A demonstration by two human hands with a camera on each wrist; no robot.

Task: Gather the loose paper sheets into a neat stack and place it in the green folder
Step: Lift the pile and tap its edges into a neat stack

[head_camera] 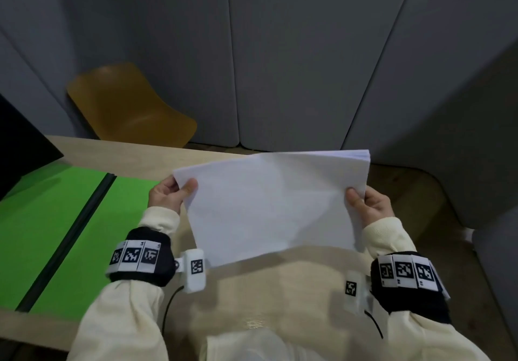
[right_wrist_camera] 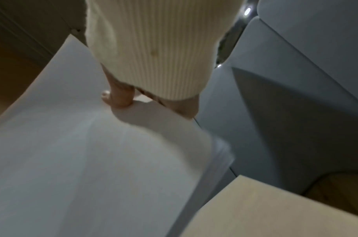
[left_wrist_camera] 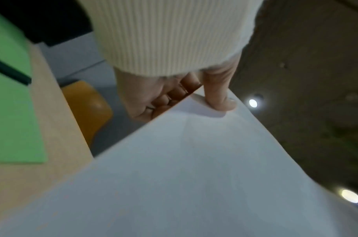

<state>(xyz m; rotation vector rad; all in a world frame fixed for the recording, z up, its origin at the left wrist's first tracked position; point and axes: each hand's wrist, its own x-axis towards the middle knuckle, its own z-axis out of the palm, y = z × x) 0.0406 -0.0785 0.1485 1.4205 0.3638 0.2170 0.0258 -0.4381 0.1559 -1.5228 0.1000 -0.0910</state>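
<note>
A stack of white paper sheets [head_camera: 269,206] is lifted off the table and tilted toward me. My left hand [head_camera: 171,192] pinches its left edge, thumb on top and fingers curled underneath. My right hand [head_camera: 367,206] pinches the right edge the same way. The left wrist view shows the thumb pressed on the paper stack [left_wrist_camera: 174,176], and the right wrist view shows the other thumb on the paper stack [right_wrist_camera: 82,152]. The green folder [head_camera: 56,220] lies open and flat on the table to the left, with a dark spine down its middle.
The light wooden table [head_camera: 280,290] runs under the sheets. A black object [head_camera: 19,142] overhangs the folder's far left corner. A yellow chair [head_camera: 126,102] stands behind the table. Grey padded wall panels [head_camera: 308,52] close in the back and right side.
</note>
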